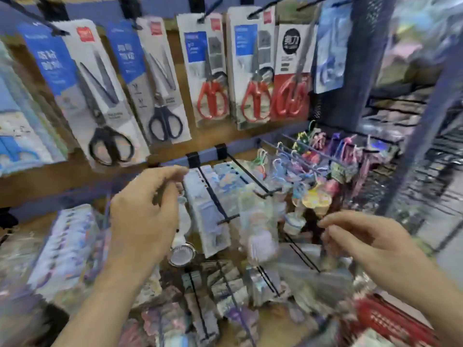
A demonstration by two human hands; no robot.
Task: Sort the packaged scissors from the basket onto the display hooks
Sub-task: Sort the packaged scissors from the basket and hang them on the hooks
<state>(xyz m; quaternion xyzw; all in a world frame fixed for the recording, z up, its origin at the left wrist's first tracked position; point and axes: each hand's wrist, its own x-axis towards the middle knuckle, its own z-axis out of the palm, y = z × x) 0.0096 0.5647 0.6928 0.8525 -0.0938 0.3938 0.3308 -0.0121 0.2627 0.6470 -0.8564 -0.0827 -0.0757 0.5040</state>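
Note:
Packaged scissors hang on the upper row of hooks: large black-handled scissors [105, 116], a smaller dark blue pair [162, 96], and three red-handled packs [213, 96] [255, 98] [292, 93]. My left hand [145, 211] is raised at the lower row and pinches the top of a clear packet [181, 251] with a round metal item inside, next to a black hook [215, 196]. My right hand [363, 241] is lower right, thumb and forefinger pinched on a small clear packet [328, 256]; the blur hides its contents. The red basket [390, 321] shows at the bottom right corner.
The lower hooks carry pale blue card packs [208, 216] and colourful keychains [313, 171]. More blurred packets fill the bottom rows [225, 296]. A dark blue mesh panel [350, 71] closes the display on the right. Blue packs [15, 136] hang at far left.

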